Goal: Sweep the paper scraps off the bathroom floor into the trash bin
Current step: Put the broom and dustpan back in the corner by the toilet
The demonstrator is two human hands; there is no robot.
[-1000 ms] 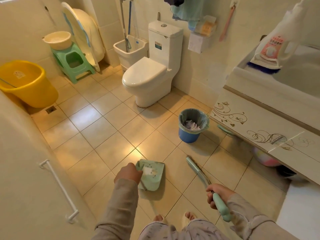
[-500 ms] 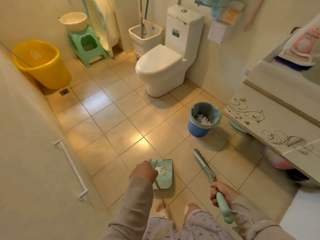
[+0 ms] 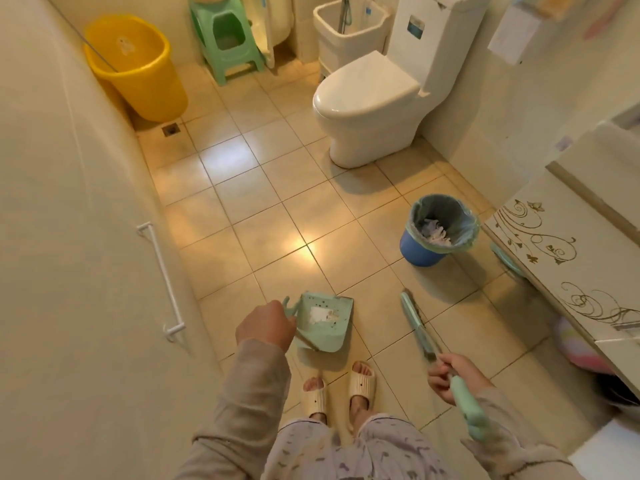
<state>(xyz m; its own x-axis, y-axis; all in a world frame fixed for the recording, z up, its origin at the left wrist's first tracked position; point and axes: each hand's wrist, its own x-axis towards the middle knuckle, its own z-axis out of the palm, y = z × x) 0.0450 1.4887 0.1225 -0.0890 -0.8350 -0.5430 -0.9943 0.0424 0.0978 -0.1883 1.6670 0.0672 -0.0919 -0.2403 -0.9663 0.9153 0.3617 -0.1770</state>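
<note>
My left hand [image 3: 265, 327] grips the handle of a mint-green dustpan [image 3: 323, 323], held low over the tiles just ahead of my feet. White paper scraps [image 3: 319, 314] lie inside the pan. My right hand [image 3: 450, 377] holds the mint-green broom [image 3: 420, 329] by its handle, with the brush head pointing forward to the floor right of the pan. The blue trash bin [image 3: 420, 252], lined with a green bag and holding crumpled paper, stands further ahead on the right, beside the vanity.
A white toilet [image 3: 367, 102] stands ahead, with a yellow bucket [image 3: 138, 71] and a green stool [image 3: 228, 39] at the far left. A door with a white rail [image 3: 162, 278] runs along my left. The patterned vanity cabinet [image 3: 568, 251] lines the right side.
The view has tilted down and I have stepped back, so my slippered feet now show. The dustpan and broom have stayed low in front of me, both still held.
</note>
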